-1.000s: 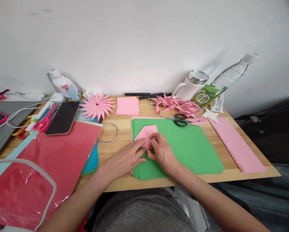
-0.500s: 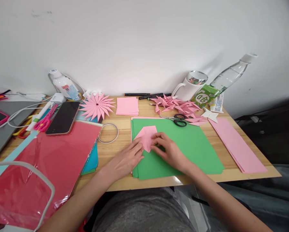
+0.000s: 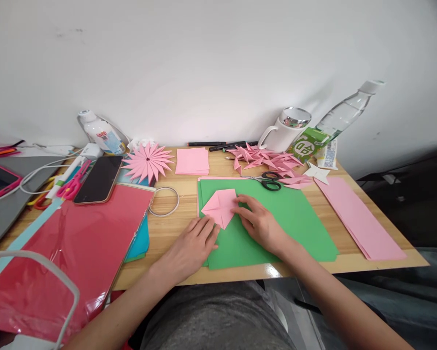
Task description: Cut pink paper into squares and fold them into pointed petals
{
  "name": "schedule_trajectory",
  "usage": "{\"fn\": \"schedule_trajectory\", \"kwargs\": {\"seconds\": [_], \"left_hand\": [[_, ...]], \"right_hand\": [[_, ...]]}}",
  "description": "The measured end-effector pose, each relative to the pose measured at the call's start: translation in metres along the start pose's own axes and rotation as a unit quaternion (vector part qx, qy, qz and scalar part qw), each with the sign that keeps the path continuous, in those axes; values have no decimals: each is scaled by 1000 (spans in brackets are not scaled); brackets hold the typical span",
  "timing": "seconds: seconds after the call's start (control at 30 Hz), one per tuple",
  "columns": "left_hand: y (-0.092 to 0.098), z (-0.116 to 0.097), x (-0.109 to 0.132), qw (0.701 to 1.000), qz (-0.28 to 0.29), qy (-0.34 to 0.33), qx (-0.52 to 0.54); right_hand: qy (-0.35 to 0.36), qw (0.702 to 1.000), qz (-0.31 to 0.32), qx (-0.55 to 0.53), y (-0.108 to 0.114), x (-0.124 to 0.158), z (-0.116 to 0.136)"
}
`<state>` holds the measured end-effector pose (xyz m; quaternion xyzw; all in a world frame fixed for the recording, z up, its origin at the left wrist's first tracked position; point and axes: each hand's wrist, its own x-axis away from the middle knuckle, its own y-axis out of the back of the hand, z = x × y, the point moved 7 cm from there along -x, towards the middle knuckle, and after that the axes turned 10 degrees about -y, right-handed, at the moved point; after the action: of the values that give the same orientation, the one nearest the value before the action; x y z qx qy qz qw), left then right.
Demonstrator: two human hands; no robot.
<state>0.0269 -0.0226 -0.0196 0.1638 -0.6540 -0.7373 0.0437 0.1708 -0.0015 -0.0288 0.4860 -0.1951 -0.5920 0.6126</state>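
A square of pink paper [image 3: 222,208], with some corners folded in and creases across it, lies on a stack of green sheets [image 3: 277,223]. My left hand [image 3: 196,245] rests low on the left, its fingers flat at the paper's lower left edge. On the other side, my right hand [image 3: 260,221] has its thumb and fingertips closed at the paper's right edge. Black-handled scissors [image 3: 270,181] lie on the green stack's far edge, beside a heap of folded pink paper pieces [image 3: 265,160].
Farther back are a pink paper pinwheel [image 3: 148,159], square pink sheets [image 3: 192,161] and a white mug [image 3: 282,131]. Pink strips [image 3: 360,218] lie to the right. A tape ring [image 3: 164,201], a phone [image 3: 99,179] and a red sheet pack [image 3: 76,243] are on the left.
My left hand has slid down and left off the middle of the pink paper, uncovering more of it. My right hand has shifted slightly right, remaining at the paper's edge.
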Motion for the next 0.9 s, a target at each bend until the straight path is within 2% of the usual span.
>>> {"fn": "schedule_trajectory", "kwargs": {"seconds": [0.3,0.5,0.6,0.73,0.9], "left_hand": [[1,16,10,998,-24,-1,53],[5,30,11,1000,-27,-5,9],[3,36,9,1000,-18,8,-21],[-1,41,6,999,-2,34,-31],[2,34,6,999,-49,7,-3]], "right_hand": [[-53,999,3,-1,-2,0,-5],[-7,1000,1,-31,4,5,7],[-1,999,-5,-51,8,10,11],[14,998,20,-62,13,14,16],[46,996,67,-30,17,14,25]]}}
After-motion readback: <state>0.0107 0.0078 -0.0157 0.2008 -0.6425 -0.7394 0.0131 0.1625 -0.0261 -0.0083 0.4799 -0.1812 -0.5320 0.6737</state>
